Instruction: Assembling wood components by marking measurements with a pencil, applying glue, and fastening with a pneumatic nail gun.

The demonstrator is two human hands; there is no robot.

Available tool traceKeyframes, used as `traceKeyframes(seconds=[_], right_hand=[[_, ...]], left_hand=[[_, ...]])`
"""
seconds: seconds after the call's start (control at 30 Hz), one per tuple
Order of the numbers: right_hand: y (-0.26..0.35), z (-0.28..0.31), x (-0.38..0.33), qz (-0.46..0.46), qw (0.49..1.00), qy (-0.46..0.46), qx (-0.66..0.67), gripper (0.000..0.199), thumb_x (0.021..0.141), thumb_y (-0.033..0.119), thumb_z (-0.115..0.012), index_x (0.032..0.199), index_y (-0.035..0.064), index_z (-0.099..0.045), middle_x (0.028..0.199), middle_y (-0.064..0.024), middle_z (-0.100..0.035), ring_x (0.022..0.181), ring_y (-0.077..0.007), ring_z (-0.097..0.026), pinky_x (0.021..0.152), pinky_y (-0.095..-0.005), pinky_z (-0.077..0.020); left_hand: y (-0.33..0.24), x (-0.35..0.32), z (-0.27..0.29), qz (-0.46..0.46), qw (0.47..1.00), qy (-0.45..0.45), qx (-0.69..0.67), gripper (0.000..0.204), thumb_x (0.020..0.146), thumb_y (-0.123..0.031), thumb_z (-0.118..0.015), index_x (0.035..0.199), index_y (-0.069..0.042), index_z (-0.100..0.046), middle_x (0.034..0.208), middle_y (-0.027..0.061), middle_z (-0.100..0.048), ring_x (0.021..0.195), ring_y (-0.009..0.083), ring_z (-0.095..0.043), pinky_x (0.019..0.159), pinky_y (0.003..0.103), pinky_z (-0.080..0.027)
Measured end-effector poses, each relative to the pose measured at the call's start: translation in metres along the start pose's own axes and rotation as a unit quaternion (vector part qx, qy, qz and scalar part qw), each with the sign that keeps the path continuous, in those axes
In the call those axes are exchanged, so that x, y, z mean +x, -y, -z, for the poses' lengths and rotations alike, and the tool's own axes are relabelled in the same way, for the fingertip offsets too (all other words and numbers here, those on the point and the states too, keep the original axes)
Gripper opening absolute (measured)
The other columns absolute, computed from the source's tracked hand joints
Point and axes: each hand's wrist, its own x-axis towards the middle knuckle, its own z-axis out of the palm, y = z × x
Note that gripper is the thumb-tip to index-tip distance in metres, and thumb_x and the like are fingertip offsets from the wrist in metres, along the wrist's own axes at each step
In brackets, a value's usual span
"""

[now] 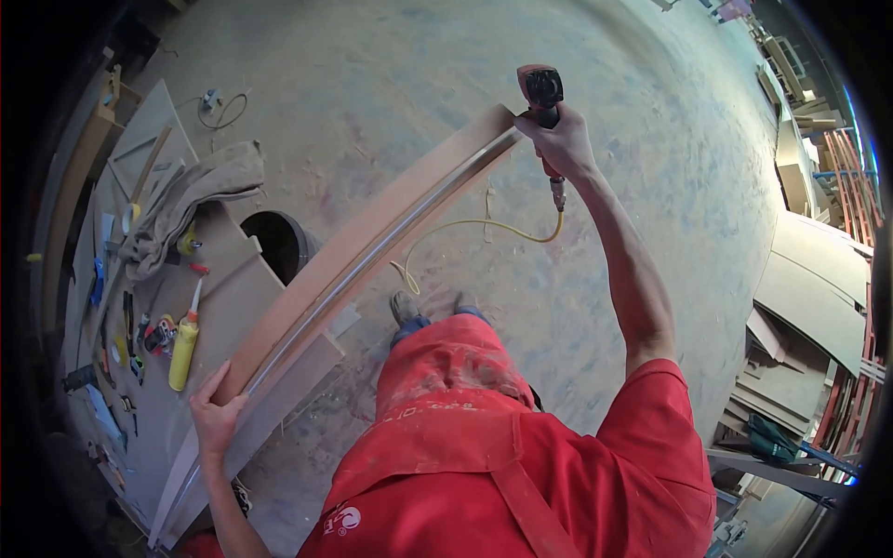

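Observation:
A long, pinkish wooden board (372, 240) slants across the view, its lower left part over the worktable and its far end out over the floor. A shiny metal strip (349, 277) runs along its length. My left hand (217, 409) grips the board's edge near the table, fingers curled over it. At the far end, my right hand (563, 144) is wrapped round the handle of a red and black air nail gun (539, 86), whose nose is hidden. A yellow air hose (493, 223) hangs from a metal fitting on its handle.
On the worktable (223, 279) lie a yellow glue bottle (184, 352), a grey cloth (191, 195) and several hand tools. Beside it stands a dark bin (277, 244). Stacked boards (809, 288) line the right side. A cable (223, 112) lies on the floor at far left.

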Motion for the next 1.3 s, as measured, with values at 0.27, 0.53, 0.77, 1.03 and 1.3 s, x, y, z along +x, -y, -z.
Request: traceKeyframes(seconds=[0.27, 0.53, 0.77, 1.03, 1.3], right_hand=[[-0.083, 0.029, 0.076, -0.003, 0.999, 0.044, -0.009, 0.02, 0.086, 0.017, -0.078, 0.091, -0.0001, -0.069, 0.068, -0.0017, -0.064, 0.057, -0.0083, -0.059, 0.053, -0.0275, -0.0487], [-0.132, 0.041, 0.114, -0.052, 0.992, 0.087, 0.077, 0.021, 0.084, 0.017, -0.078, 0.088, -0.0009, -0.068, 0.068, -0.0031, -0.065, 0.059, -0.01, -0.061, 0.056, -0.0288, -0.0513], [-0.154, 0.052, 0.13, -0.055, 0.988, 0.109, 0.091, 0.018, 0.088, 0.015, -0.078, 0.096, -0.0003, -0.073, 0.078, -0.0046, -0.071, 0.066, -0.0105, -0.065, 0.061, -0.029, -0.054], [-0.176, 0.056, 0.133, -0.003, 0.994, 0.072, 0.077, 0.019, 0.088, 0.015, -0.078, 0.098, -0.0004, -0.074, 0.078, -0.0045, -0.072, 0.066, -0.01, -0.064, 0.061, -0.0288, -0.0532], [-0.193, 0.061, 0.136, -0.046, 0.991, 0.065, 0.105, 0.019, 0.089, 0.016, -0.078, 0.096, -0.0008, -0.073, 0.076, -0.0046, -0.071, 0.066, -0.0096, -0.063, 0.061, -0.0283, -0.0525]], left_hand=[[-0.037, 0.063, -0.064, 0.063, 0.998, -0.011, -0.029, 0.068, 0.066, -0.001, -0.075, 0.133, 0.001, -0.064, 0.126, 0.0154, -0.068, 0.118, 0.0235, -0.064, 0.108, 0.035, -0.045], [-0.054, 0.096, -0.109, 0.106, 0.994, 0.008, 0.01, 0.067, 0.067, 0.001, -0.073, 0.133, 0.002, -0.064, 0.126, 0.0159, -0.068, 0.118, 0.0239, -0.063, 0.107, 0.035, -0.044], [-0.072, 0.116, -0.125, 0.131, 0.991, 0.032, 0.019, 0.068, 0.065, 0.001, -0.074, 0.132, 0.003, -0.063, 0.124, 0.0153, -0.068, 0.117, 0.0225, -0.063, 0.106, 0.034, -0.045], [-0.153, 0.167, -0.165, 0.137, 0.973, 0.179, 0.051, 0.076, 0.066, -0.003, -0.077, 0.139, 0.003, -0.057, 0.129, 0.0152, -0.066, 0.12, 0.0225, -0.062, 0.107, 0.034, -0.045], [-0.397, 0.324, -0.369, -0.186, 0.977, 0.089, -0.051, 0.056, 0.082, -0.015, -0.078, 0.135, -0.007, -0.063, 0.12, 0.0194, -0.069, 0.108, 0.0302, -0.068, 0.093, 0.037, -0.052]])
